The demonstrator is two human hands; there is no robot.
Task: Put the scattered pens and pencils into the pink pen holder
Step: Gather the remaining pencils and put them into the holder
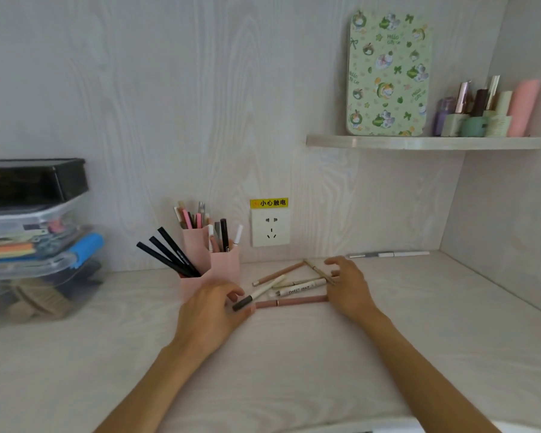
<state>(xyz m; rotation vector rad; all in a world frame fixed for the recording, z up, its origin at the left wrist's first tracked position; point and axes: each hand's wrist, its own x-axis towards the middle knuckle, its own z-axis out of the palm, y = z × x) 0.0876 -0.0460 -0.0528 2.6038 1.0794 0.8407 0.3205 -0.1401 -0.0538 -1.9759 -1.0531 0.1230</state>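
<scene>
Left of the pink pen holder (211, 264), stacked clear storage boxes (35, 245) crowd the table (294, 354) edge. The left hand (210, 310) lies just in front of the holder, fingers pinching a white pen with a black cap (258, 296). Right of the holder, scattered pens (294, 285) lie loose; the right hand (347, 285) spreads open over their far ends. Bare table stretches nearer me.

We read "SWEET MINT" on the white pen (297, 289) just left of the right hand (347, 285); "小心触电" on the yellow label (269, 203) above the socket (270, 230); "Hello" on the green tin (388, 73), up on the shelf.
</scene>
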